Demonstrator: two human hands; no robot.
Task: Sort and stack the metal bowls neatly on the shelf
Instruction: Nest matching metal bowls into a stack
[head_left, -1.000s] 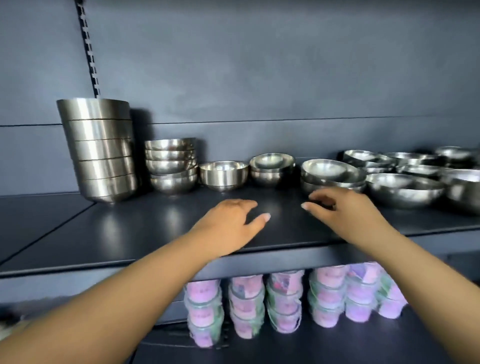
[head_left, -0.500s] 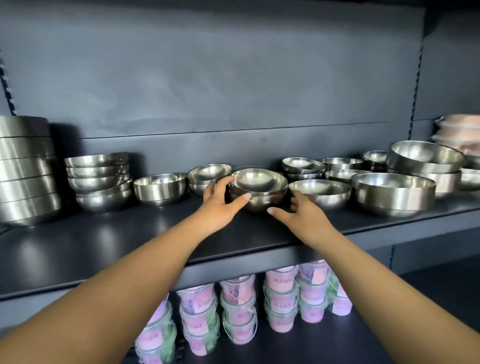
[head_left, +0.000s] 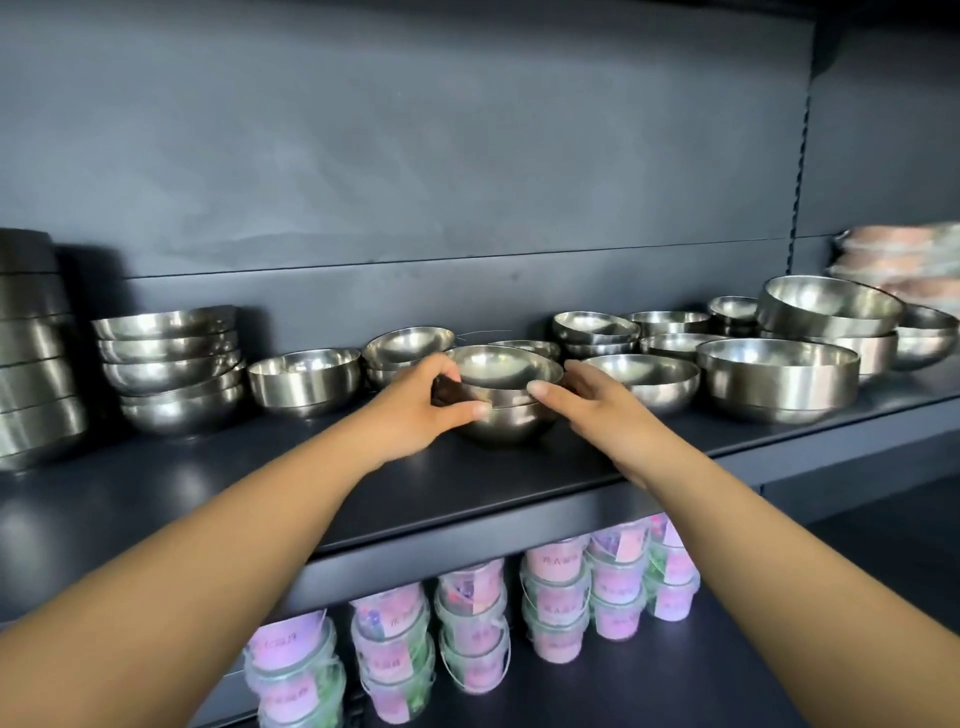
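Observation:
A small stack of nested metal bowls (head_left: 506, 410) stands mid-shelf on the dark shelf (head_left: 270, 499). My left hand (head_left: 421, 410) grips its left side, thumb at the front and fingers curled behind the rim. My right hand (head_left: 582, 397) holds the right side, thumb on the upper bowl's rim. To the left stand a single bowl (head_left: 304, 382), a stack of several shallow bowls (head_left: 174, 369) and a tall stack of large bowls (head_left: 34, 353). More bowls of mixed sizes (head_left: 776, 379) crowd the right part of the shelf.
Stacks of pink-lidded plastic tubs (head_left: 472, 629) fill the shelf below. Pinkish wrapped items (head_left: 898, 265) sit at the far right. A dark back panel (head_left: 415, 182) closes the shelf behind the bowls.
Both hands moved from hovering over the shelf front to the small bowl stack and now hold it on both sides. The view has panned right.

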